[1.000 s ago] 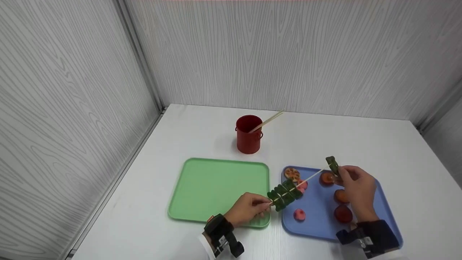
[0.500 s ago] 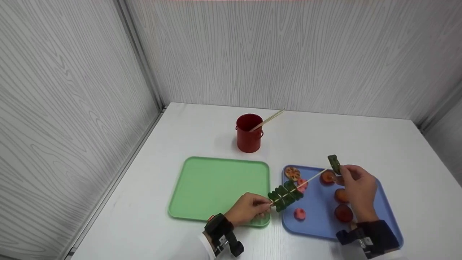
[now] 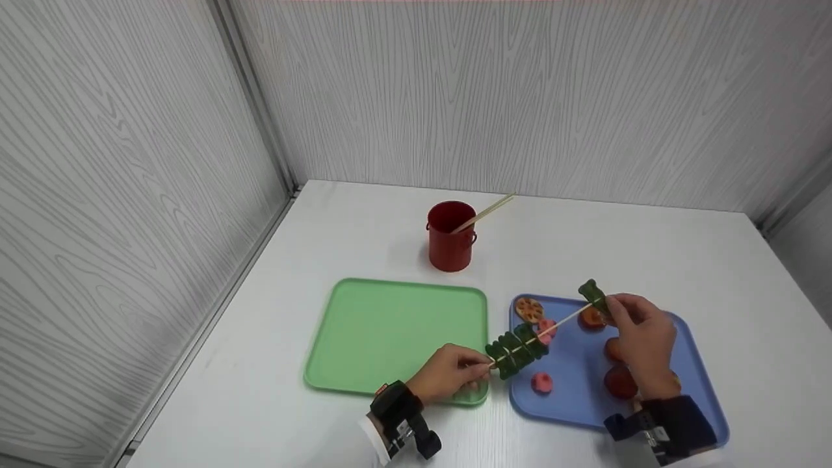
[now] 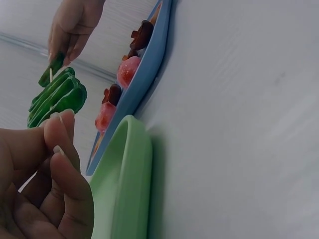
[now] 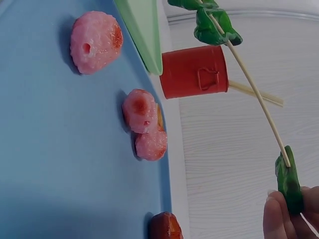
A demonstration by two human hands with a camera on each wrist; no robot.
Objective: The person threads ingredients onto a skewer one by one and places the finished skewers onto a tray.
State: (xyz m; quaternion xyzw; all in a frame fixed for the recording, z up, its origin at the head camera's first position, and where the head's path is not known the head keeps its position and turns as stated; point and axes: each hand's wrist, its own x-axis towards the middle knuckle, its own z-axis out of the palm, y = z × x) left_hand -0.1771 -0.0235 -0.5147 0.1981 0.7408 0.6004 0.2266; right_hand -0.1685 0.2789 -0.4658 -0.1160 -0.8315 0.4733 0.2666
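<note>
While the left hand (image 3: 448, 374) pinches the stick (image 3: 565, 320) over the green tray's (image 3: 390, 331) right edge, the right hand (image 3: 643, 341) grips a likely slippery green piece (image 3: 589, 290) by its end.

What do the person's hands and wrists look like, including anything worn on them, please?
The left hand and right hand wear no gloves. The left has a black wristband with a small red marking; the right has a similar black wristband. Each band carries a stubby black projection and a pale patch. White sleeve edges show below both. No cables are visible.
</note>
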